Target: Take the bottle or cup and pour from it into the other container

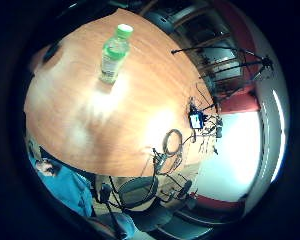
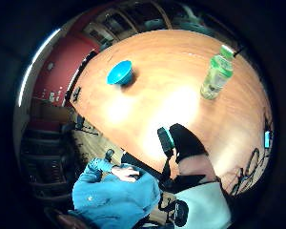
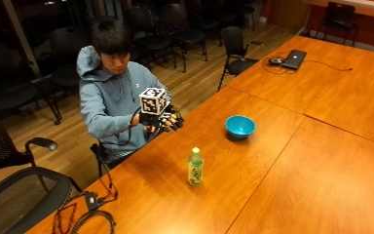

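Hovering above the near bench [image 3: 316, 161] edge, gloved right hand [image 3: 164, 120] loosely curled, gripping nothing, risking toppling the upright green-capped bottle [image 3: 195, 167] short of the blue bowl [image 3: 239, 126].

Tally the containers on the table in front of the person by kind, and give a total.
Bottle: 1, green, cap on, standing upright.
Bowl: 1, blue, standing apart from the bottle.
Total: 2.
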`<state>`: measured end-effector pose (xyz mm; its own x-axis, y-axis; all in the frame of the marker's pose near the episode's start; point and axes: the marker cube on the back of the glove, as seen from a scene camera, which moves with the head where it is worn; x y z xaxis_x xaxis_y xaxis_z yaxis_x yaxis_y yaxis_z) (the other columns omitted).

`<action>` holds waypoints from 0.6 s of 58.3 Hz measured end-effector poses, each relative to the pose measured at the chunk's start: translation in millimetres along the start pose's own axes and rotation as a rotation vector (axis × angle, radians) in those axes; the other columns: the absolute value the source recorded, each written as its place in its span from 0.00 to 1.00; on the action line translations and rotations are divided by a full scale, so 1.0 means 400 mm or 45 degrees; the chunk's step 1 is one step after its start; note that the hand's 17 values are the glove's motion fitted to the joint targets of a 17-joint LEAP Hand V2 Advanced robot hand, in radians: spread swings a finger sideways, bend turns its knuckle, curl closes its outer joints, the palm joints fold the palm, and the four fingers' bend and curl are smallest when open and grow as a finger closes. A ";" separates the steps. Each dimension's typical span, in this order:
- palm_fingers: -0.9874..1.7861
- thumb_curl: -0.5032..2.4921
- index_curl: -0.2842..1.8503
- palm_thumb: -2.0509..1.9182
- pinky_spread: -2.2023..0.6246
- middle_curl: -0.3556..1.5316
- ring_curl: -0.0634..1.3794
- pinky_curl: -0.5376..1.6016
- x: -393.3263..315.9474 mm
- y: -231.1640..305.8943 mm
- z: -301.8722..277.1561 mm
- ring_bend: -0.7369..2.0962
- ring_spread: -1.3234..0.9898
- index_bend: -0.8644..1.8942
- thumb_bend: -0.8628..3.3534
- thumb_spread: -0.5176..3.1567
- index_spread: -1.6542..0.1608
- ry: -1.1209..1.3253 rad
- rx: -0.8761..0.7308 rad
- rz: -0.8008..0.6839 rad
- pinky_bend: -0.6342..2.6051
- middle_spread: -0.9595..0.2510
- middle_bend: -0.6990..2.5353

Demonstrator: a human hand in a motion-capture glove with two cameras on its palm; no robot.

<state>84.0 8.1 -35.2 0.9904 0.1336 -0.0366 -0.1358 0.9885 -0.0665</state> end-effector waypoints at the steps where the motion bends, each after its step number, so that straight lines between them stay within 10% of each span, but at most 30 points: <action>1: 0.47 0.28 0.27 0.69 0.87 0.35 0.23 0.37 0.009 0.001 -0.001 0.36 0.61 0.37 0.20 0.42 0.73 0.001 -0.003 0.008 0.34 0.80 0.27; 35: 0.41 0.28 0.24 0.69 0.87 0.35 0.26 0.39 0.295 0.018 0.069 0.39 0.61 0.35 0.20 0.41 0.73 -0.219 0.188 0.234 0.38 0.80 0.27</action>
<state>200.4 33.0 -12.6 0.9414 0.3087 0.1360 -0.3201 0.9447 0.0716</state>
